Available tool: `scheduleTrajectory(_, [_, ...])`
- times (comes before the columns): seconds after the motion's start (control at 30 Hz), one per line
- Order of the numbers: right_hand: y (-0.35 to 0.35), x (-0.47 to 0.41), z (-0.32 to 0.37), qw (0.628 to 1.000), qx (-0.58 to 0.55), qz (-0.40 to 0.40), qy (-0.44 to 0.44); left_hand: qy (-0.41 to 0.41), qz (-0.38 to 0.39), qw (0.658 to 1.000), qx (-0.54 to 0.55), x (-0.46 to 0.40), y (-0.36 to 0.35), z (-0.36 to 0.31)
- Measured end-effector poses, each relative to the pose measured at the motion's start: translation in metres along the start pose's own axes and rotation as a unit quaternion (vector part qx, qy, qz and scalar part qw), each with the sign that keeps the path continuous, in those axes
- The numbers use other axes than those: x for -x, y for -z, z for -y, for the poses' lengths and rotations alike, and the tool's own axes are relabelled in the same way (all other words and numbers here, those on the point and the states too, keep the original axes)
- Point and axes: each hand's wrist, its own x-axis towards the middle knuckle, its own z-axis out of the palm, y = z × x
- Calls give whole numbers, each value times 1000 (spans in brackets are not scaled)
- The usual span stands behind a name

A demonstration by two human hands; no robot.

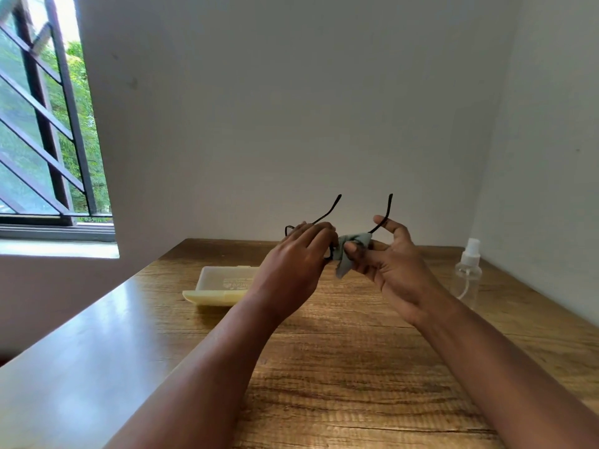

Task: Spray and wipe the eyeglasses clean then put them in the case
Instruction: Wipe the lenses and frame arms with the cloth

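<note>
I hold black-framed eyeglasses (328,214) up over the table, their two temple arms pointing up and away from me. My left hand (296,259) grips the left side of the frame, and most of the lenses are hidden behind my fingers. My right hand (387,262) pinches a small grey-green cloth (351,251) against the right lens area. An open cream glasses case (218,285) lies on the wooden table (340,367) behind my left wrist. A clear spray bottle (468,270) with a white nozzle stands at the right.
The table sits in a corner, with a white wall behind and another close on the right. A barred window is at the far left. The table's left edge runs diagonally toward me.
</note>
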Motion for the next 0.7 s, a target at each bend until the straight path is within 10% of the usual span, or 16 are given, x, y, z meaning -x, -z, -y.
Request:
scheduleTrajectory(0.37, [35, -22, 14, 968, -83, -231, 46, -54, 65, 993, 76, -1, -3, -4])
scheduleTrajectory(0.7, [40, -23, 18, 972, -76, -211, 63, -65, 33, 997, 20, 1, -3, -5])
